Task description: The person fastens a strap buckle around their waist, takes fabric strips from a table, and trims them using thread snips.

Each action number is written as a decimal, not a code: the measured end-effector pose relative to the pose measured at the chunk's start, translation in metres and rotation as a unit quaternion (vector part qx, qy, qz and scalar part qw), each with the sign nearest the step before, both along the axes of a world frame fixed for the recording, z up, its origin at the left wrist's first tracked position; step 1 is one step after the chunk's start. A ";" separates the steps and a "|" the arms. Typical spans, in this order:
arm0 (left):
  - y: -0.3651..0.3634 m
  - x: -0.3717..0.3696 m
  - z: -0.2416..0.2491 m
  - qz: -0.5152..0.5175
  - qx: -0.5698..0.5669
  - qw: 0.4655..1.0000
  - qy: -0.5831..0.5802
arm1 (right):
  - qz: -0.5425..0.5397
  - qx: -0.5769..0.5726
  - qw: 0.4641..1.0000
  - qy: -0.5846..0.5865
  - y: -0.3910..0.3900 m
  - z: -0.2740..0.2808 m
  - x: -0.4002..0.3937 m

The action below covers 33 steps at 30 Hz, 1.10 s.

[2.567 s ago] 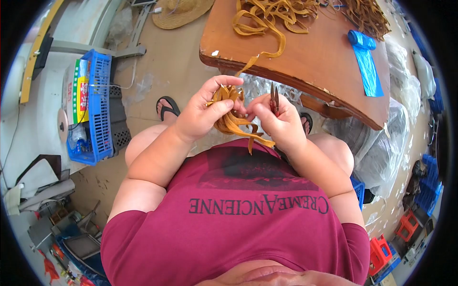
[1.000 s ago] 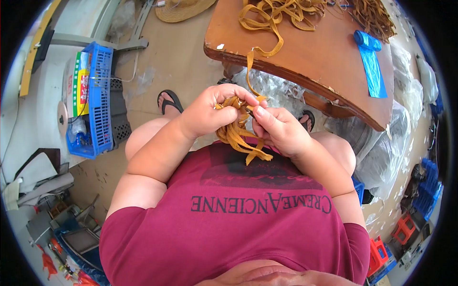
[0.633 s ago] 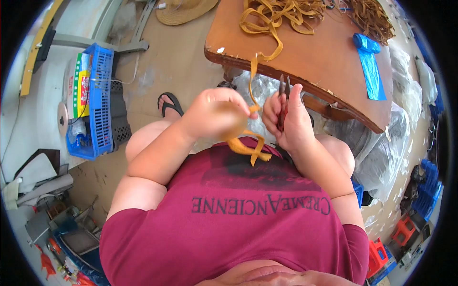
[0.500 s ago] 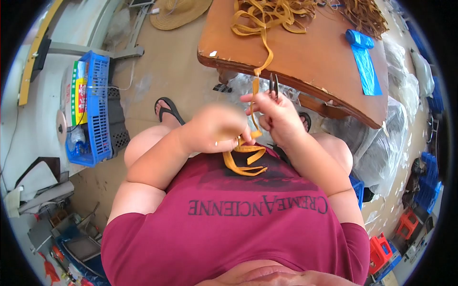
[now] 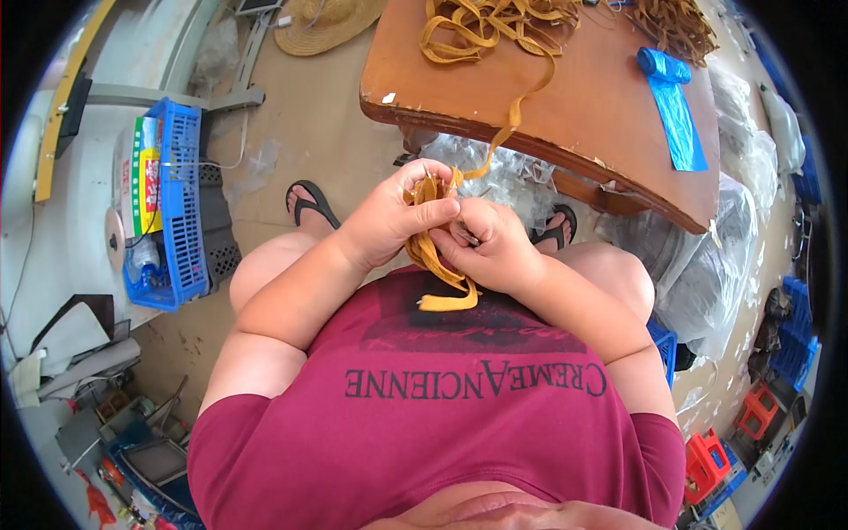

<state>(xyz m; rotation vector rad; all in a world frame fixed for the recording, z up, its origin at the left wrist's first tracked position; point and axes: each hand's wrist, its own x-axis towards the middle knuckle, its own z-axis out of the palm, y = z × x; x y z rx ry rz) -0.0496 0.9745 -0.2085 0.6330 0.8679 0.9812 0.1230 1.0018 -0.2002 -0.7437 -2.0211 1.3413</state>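
Observation:
My left hand (image 5: 402, 212) is wrapped round a gathered bundle of mustard-yellow fabric strap (image 5: 427, 252), with its thumb lying across the front. A loose strap end hangs down over the maroon shirt. My right hand (image 5: 496, 243) is closed against the bundle's right side, its fingertips touching the strap. A small dark metal part of the thread snips (image 5: 465, 233) shows between its fingers; the rest is hidden in the hand. From the left hand, one length of strap runs up over the table edge to a tangled heap of strap (image 5: 495, 26).
The brown wooden table (image 5: 609, 115) stands ahead, bearing a blue plastic bag roll (image 5: 676, 106) and a darker brown strap pile (image 5: 676, 31). Clear plastic sacks (image 5: 707, 274) crowd its right side. A blue crate (image 5: 181, 194) is at left, near a straw hat (image 5: 327, 22).
My right hand has moved down and left to the bundle, and the snips' blades no longer point upward in view. My left hand has turned and lifted, gathering the strap. The strap's run has shifted right.

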 end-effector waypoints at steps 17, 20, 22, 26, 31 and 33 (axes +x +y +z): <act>0.002 -0.022 0.014 -0.038 0.167 0.984 -0.039 | 0.087 -0.476 0.875 0.007 0.007 0.009 0.009; 0.002 -0.022 0.017 -0.053 0.160 0.985 -0.033 | 0.093 -0.460 0.883 -0.020 0.008 0.012 0.008; 0.001 -0.022 0.020 -0.050 0.149 0.987 -0.044 | 0.090 -0.443 0.892 -0.029 0.008 0.010 0.008; 0.000 -0.020 0.018 -0.039 0.149 0.987 -0.051 | 0.084 -0.423 0.901 -0.039 0.008 0.007 0.009; 0.001 -0.016 0.021 -0.050 0.114 0.991 -0.055 | 0.080 -0.394 0.915 -0.019 0.007 0.006 0.010; 0.001 -0.015 0.022 -0.049 0.098 0.992 -0.054 | 0.074 -0.358 0.931 -0.010 0.006 0.007 0.010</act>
